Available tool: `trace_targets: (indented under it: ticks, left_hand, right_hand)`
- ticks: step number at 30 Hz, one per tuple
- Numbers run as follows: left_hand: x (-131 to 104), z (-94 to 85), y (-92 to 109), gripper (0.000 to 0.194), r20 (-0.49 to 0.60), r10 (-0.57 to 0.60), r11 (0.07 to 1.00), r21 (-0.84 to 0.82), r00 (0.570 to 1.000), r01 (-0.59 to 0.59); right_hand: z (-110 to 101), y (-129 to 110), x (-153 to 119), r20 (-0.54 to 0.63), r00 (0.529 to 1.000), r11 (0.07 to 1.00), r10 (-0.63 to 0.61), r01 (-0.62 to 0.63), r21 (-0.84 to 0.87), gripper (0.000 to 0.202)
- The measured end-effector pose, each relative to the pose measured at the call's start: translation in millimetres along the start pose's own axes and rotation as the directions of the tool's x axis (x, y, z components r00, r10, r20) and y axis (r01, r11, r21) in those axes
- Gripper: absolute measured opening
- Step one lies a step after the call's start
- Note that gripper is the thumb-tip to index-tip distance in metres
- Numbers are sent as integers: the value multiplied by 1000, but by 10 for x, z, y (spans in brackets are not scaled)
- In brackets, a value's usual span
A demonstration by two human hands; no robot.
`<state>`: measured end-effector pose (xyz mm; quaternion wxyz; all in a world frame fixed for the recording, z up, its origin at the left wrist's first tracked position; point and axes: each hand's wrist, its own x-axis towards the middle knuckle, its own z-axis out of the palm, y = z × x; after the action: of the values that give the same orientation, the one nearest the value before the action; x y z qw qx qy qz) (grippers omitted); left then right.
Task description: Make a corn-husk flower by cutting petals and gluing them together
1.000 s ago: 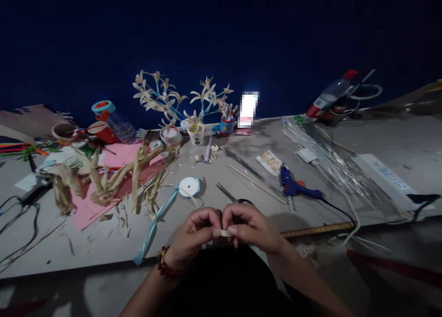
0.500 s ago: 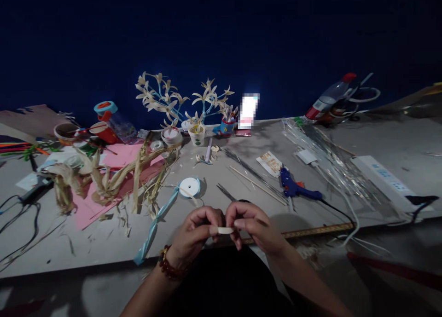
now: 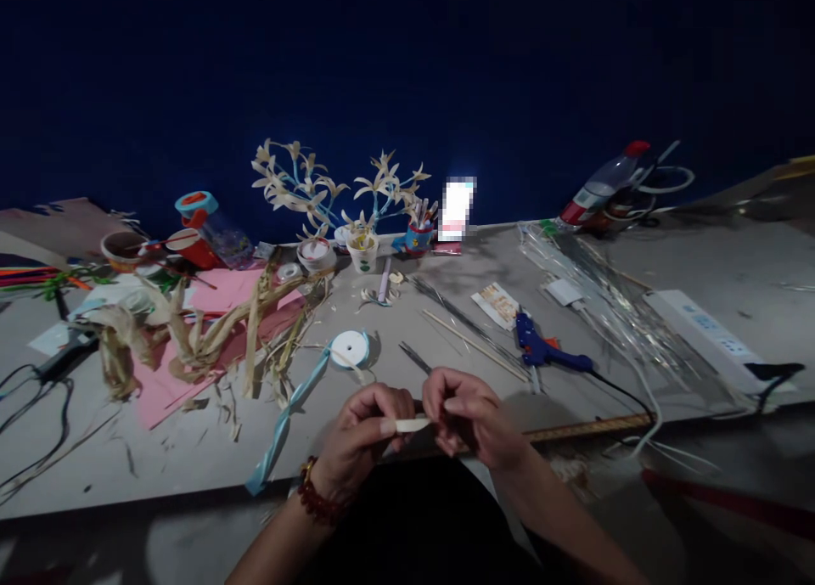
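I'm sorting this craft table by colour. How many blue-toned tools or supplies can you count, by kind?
Blue glue gun: 1
Light blue ribbon with its spool: 1
Blue pen cup: 1
Jar with a blue lid: 1
Total: 4

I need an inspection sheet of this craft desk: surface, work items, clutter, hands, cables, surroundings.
Surface: grey table, littered with dry scraps.
Work items: pale strip, pinched at both ends.
Clutter: ribbon spool, blue ribbon, dried husks, pink paper, glue gun, husk flowers, wooden ruler.
Hands: left hand and right hand, each grip closed on the strip.
Cables: power strip; black cable at the left.
Surroundings: dark blue wall.
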<state>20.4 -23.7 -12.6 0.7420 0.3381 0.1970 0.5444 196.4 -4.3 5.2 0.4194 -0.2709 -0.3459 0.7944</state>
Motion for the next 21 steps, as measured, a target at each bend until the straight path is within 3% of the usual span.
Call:
trace_targets:
  ticks: [3, 5, 9, 11, 14, 18, 21]
  left_hand:
    - [-5, -10, 25, 20, -33, -57, 998, 35, 998, 58]
    - [-7, -6, 32, 21, -42, -68, 997, 44, 997, 70]
    - [6, 13, 32, 23, -20, 6, 1000, -14, 1000, -6]
    - [15, 13, 37, 23, -16, 28, 999, -37, 999, -29]
    - [22, -16, 53, 21, -8, 4, 1000, -20, 1000, -4]
    - [30, -77, 77, 18, -26, -66, 997, 24, 997, 67]
    - [41, -92, 70, 20, -26, -105, 994, 35, 994, 106]
  right_hand:
    - [61, -25, -28, 1, 1000, 968, 10, -10, -250, 20]
    - [70, -5, -17, 20, 999, 963, 37, -30, -266, 21]
    - [3, 59, 39, 70, 997, 997, 27, -31, 64, 20]
    - [-28, 64, 44, 27, 1000, 986, -16, 12, 169, 21]
    - [-13, 31, 2, -55, 997, 998, -58, 58, -11, 20]
    - [56, 0, -56, -8, 999, 935, -47, 42, -352, 24]
    - [65, 69, -40, -45, 998, 933, -40, 21, -360, 29]
